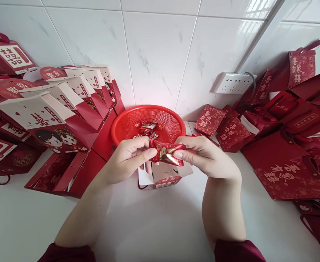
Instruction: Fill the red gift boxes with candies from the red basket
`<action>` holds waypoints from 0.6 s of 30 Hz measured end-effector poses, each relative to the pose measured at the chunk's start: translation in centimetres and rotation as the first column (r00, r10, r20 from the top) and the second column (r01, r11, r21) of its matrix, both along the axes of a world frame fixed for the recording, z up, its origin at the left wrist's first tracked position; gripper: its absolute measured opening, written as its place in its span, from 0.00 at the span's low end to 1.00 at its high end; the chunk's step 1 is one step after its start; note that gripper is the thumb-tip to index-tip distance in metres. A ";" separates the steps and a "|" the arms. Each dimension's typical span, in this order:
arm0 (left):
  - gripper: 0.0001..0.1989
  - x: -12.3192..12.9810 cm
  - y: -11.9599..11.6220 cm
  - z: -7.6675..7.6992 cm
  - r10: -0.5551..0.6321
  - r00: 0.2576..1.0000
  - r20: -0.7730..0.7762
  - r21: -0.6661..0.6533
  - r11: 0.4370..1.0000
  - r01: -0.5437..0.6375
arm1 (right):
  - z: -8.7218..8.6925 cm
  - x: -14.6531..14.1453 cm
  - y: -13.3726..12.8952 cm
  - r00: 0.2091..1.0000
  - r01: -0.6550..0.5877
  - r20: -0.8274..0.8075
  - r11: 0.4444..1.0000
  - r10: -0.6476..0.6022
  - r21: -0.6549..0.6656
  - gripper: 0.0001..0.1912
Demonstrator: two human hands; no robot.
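Between my two hands is a wrapped candy point(165, 152) in shiny red and gold foil. My left hand point(131, 156) pinches its left end between thumb and fingers. Its right end is gripped by my right hand point(200, 156), the thumb lying on the front. Just below and behind the candy, a small open gift box point(167, 182) with a red printed front and white flaps rests on the table, partly hidden by my hands. Farther back, a red plastic basket point(122, 122) holds several small wrapped candies point(150, 127).
On the left stand several red and white gift boxes point(45, 112) with cartoon figures. Red gift boxes point(210, 120) and bags point(291, 174) crowd the right side. A white power strip point(234, 83) is against the tiled wall point(160, 47) behind the white table point(154, 225).
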State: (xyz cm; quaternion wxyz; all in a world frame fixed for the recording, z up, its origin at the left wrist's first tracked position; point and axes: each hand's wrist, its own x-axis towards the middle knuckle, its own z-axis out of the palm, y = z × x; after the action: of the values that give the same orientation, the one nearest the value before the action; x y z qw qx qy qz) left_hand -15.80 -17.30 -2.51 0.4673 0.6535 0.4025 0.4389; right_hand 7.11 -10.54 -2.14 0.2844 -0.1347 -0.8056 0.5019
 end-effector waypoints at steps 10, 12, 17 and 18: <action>0.14 -0.2 -0.2 0.3 0.034 0.985 -0.171 -0.015 0.999 -0.037 | 0.1 0.5 0.3 0.998 -0.034 0.045 0.999 0.033 0.029 0.13; 0.16 -0.5 -0.2 0.4 0.036 0.930 -0.367 -0.027 0.998 -0.049 | 0.3 0.9 0.6 0.991 -0.043 0.128 0.995 0.032 0.085 0.13; 0.13 -0.9 0.2 -0.2 -0.078 0.587 -0.806 -0.083 0.996 0.019 | 0.2 1.0 1.2 0.937 0.098 0.308 0.969 -0.167 0.227 0.12; 0.13 -0.7 0.2 -0.4 -0.085 0.539 -0.838 -0.087 0.996 0.022 | 0.1 0.9 1.2 0.924 0.107 0.335 0.965 -0.186 0.241 0.12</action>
State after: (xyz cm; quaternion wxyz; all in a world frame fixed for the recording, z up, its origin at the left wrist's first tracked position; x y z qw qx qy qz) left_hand -16.53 -17.06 -2.92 0.2516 0.7799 0.5714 0.0439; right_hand 7.96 -9.31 -2.08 0.1843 -0.2512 -0.8814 0.3550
